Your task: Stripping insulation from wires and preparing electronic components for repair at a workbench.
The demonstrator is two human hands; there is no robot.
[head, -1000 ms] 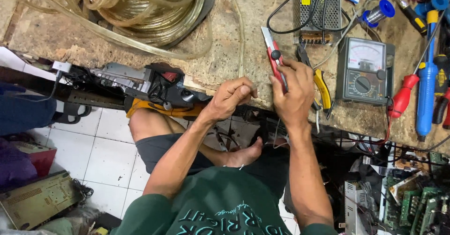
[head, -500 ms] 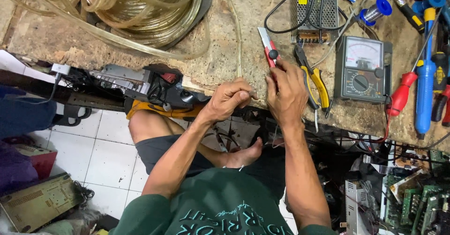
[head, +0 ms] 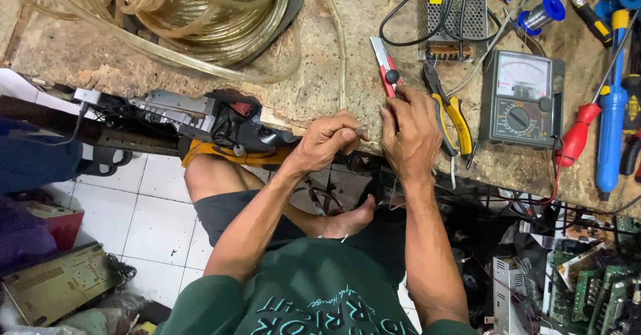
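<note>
Right hand (head: 408, 129) closed around the red utility knife (head: 386, 68), blade pointing to the far side; left hand (head: 328, 141) pinches the end of a clear tube (head: 342, 54) at the table (head: 320, 88) near edge; yellow-handled pliers (head: 451, 108) just right; analogue meter (head: 522, 98) beyond; coiled tubing (head: 200, 8) far left.

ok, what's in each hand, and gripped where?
Right hand: red utility knife, held by its handle end. Left hand: pinches the clear tube at its near end.
</note>
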